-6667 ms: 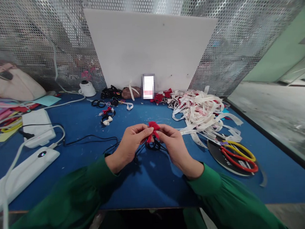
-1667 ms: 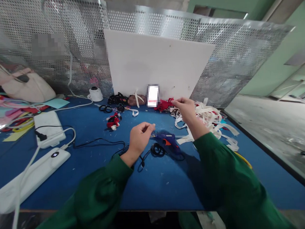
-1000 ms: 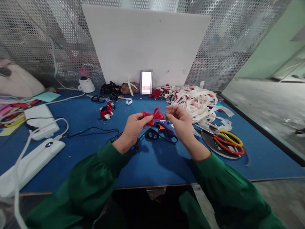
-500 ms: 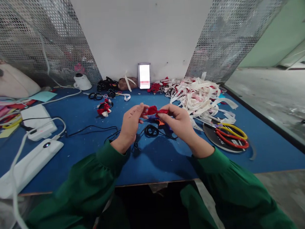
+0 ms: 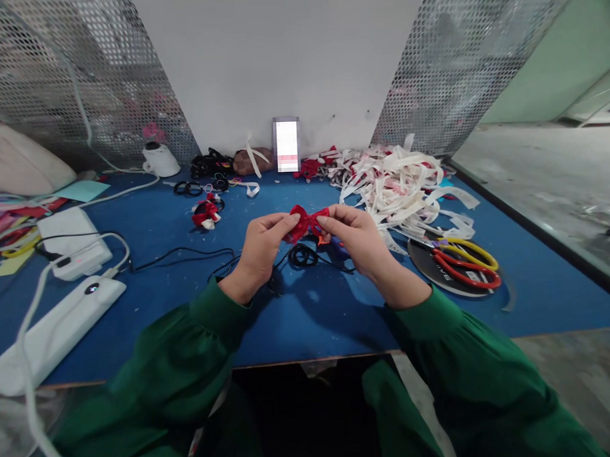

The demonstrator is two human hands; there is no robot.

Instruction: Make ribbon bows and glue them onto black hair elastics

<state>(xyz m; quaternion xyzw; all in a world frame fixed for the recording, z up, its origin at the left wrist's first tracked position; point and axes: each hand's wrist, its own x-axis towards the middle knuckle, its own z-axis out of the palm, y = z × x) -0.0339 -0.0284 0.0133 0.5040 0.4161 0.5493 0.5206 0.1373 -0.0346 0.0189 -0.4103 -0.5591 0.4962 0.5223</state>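
A red fabric bow [image 5: 298,227] is stretched between my two hands, above the middle of the blue table. My left hand [image 5: 262,248] pinches its left loop between thumb and fingers. With thumb and forefinger, my right hand [image 5: 356,239] grips the right loop. Behind and below the bow lies an orange and blue tool [image 5: 325,240], mostly hidden by the right hand. A coiled black cable [image 5: 302,256] rests on the table just under the bow. Further left sits a red and white hair tie with bows [image 5: 207,212].
A heap of white and red ribbon pieces [image 5: 398,185] lies at the back right. Scissors with red and yellow handles [image 5: 469,263] rest on a black disc. A lit phone [image 5: 287,144] leans on the white board. A white power strip [image 5: 58,330] and cords occupy the left.
The bow has been turned and spread, so both loops now face me. My left fingers have closed onto its left loop. The view has shifted slightly.
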